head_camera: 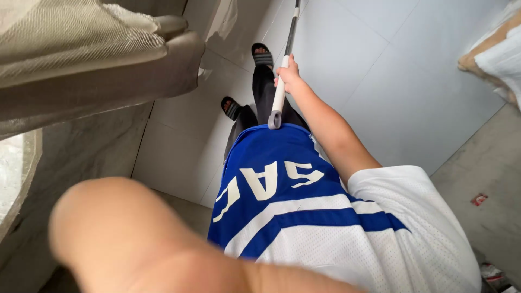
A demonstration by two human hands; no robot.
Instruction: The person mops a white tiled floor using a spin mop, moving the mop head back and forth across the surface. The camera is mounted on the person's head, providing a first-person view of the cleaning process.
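The right hand (288,72) is gripping a mop handle (280,92), fingers wrapped tight, at twelve o'clock. The left arm (135,239) is blurring at seven o'clock; its fingers are hiding.

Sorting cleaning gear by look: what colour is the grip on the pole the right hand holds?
White, with a grey end cap; the grip shows in the head view, held by the right hand.

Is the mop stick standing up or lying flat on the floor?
Standing up, tilted a little. The right hand grips the mop stick, and its grey end cap points up toward the camera. Its bottom end is out of view.
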